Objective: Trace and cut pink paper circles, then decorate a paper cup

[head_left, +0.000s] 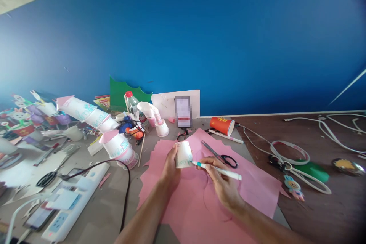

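Observation:
My left hand [170, 163] grips a small white paper cup [183, 152] by its left side, above a large pink sheet [197, 206]. Teal marks show on the lower part of the cup. Between the fingers of my right hand [219, 179] is a white marker [225, 172] with a teal end, its tip at the cup's lower right edge. Black-handled scissors [219, 154] lie on the pink sheet just behind my right hand.
A phone [183, 111] stands upright at the back. Joined decorated cups [85, 110], a plastic bottle [132, 105] and a white power strip [76, 202] are on the left. An orange cup [222, 126] lies behind the sheet; white cables [288, 152] curl at right.

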Demonstrator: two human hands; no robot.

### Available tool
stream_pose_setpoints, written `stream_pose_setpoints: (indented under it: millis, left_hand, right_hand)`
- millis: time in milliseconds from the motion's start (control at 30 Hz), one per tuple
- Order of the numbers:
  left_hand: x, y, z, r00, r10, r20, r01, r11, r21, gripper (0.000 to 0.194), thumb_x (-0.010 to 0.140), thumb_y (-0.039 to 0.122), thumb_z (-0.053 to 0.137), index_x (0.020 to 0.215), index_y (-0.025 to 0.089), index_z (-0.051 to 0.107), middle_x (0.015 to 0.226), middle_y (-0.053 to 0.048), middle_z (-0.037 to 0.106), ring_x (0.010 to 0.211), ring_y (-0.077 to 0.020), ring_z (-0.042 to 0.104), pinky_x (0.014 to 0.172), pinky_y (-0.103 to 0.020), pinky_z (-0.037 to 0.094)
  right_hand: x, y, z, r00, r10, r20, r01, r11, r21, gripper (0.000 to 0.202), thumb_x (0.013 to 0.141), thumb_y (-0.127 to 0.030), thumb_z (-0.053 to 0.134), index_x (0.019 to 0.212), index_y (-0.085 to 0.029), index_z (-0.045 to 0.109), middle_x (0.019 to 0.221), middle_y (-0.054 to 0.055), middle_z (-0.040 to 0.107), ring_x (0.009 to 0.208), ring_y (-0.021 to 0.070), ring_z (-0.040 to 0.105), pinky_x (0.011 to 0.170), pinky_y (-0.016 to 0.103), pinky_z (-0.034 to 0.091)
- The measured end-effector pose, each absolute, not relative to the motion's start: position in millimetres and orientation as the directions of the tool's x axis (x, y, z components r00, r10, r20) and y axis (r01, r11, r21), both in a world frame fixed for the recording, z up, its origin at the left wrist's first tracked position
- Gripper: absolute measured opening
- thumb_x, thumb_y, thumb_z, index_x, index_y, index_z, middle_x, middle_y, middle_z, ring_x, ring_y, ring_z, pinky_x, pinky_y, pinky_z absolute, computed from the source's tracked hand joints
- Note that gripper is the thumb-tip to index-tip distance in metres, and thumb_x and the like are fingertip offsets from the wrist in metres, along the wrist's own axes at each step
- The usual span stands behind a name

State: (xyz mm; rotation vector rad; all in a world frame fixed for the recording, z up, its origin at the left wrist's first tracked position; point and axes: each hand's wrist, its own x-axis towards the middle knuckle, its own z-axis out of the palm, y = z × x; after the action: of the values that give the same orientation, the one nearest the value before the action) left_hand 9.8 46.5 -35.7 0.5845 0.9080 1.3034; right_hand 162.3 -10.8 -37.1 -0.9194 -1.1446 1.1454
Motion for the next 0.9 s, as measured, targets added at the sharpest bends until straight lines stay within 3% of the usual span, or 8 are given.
stream_pose_setpoints:
  millis: [200,533,900]
  left_hand:
    - [12.3,44.4,-29.2,0.025,0.974,-0.226,-0.548,0.202,0.811,0.044,0.077,0.055,0.066,0.09,0.013,0.067,0.075,-0.007,0.072,0.081,-0.0255,0.069,0.072,-0.031,0.05]
    - [9.6,45.5,-33.8,0.034,0.982,-0.186,-0.526,0.176,0.832,0.044,0.078,0.055,0.066,0.091,0.013,0.065,0.078,-0.006,0.071,0.08,-0.0243,0.068,0.07,-0.03,0.049]
    - [10.8,46.4,-33.7,0.022,0.981,-0.191,-0.551,0.171,0.817,0.041,0.078,0.053,0.067,0.09,0.014,0.065,0.076,-0.005,0.071,0.078,-0.0241,0.068,0.07,-0.03,0.048]
  right_hand:
    - [163.6,-13.5,-35.1,0.005,0.979,0.202,-0.199,0.199,-0.96,0.032,0.091,-0.051,0.057,0.088,-0.022,0.07,0.072,0.001,0.061,0.066,0.0172,0.055,0.071,0.031,0.05]
    - [162.5,-9.9,-44.8,0.071,0.986,0.152,-0.281,0.166,-0.945,0.024,0.093,-0.046,0.057,0.092,-0.024,0.068,0.09,0.003,0.067,0.084,0.0208,0.065,0.084,0.036,0.051]
    - [163.1,-11.1,-32.8,0.056,0.978,0.201,-0.158,0.207,-0.965,0.028,0.092,-0.046,0.056,0.089,-0.022,0.07,0.081,0.004,0.069,0.078,0.0202,0.064,0.071,0.031,0.051]
